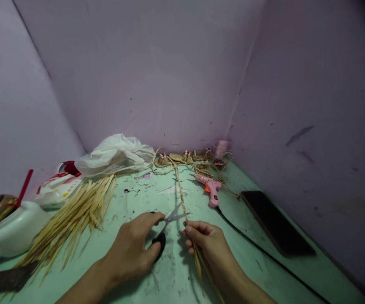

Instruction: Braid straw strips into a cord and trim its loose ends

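Note:
My left hand [134, 249] is wrapped around the black handles of a small pair of scissors [166, 230], whose open blades point toward a braided straw cord [180, 190]. My right hand [206, 242] pinches the near end of that cord, with loose straw strands trailing below the fingers. The cord stretches away across the pale green table [147, 194] to a tangle of small woven straw pieces [185, 159] at the back wall.
A bundle of flat straw strips [74, 215] lies at left, beside a white bowl [11, 230], printed packets [57, 188] and a white plastic bag [115, 154]. A pink glue gun [210, 188] with a black cable, and a dark phone [275, 221], lie at right. Purple walls enclose the table.

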`<state>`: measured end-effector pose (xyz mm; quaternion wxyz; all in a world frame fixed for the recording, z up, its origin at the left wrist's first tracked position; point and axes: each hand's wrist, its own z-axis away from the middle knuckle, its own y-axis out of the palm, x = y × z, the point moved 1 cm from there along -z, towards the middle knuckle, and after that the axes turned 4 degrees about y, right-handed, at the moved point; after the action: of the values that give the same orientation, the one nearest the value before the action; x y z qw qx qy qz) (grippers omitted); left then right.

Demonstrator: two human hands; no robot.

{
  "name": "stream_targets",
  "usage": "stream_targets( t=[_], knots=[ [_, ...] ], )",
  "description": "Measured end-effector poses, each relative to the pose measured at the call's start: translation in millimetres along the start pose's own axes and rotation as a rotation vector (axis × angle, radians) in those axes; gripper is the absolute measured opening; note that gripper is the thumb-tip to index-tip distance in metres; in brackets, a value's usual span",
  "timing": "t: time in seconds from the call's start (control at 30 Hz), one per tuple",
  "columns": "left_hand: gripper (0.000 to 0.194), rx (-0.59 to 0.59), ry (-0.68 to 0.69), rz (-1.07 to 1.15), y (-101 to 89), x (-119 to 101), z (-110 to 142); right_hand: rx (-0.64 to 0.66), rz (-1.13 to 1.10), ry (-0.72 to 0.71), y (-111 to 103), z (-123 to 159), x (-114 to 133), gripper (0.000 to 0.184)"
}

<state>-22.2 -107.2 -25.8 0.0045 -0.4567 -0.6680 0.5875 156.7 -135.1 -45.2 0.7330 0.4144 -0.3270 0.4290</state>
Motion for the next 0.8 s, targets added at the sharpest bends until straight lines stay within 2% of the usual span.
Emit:
stream_targets(
  t=[0.07, 0.17, 0.27, 0.43, 0.8],
  knots=[
    [0.046, 0.023, 0.128, -0.114, 6.2, -5.3, 6.2, 0.019, -0.021, -0.022, 0.8, -0.2, 0.6, 0.015],
    [0.048, 0.055, 0.212, -0.248, 14.8, -5.9, 11.4, 0.012, -0.017, -0.07, 1.4, 0.3, 1.3, 0.022],
    [0.048, 0.042, 0.225, -0.361, 20.3, -2.2, 12.9, -0.041, 0.04, -0.108, 0.3, 1.4, 1.5, 0.027],
    [0.048, 0.031, 0.243, -0.42, 24.0, 2.1, 13.6, -0.061, 0.078, -0.14, -2.9, 1.9, -0.3, 0.028],
    [0.049, -0.037, 0.354, -0.507, 19.3, -3.2, 13.1, -0.177, 0.171, -0.207, -9.3, -2.0, 0.1, 0.028]
  ],
)
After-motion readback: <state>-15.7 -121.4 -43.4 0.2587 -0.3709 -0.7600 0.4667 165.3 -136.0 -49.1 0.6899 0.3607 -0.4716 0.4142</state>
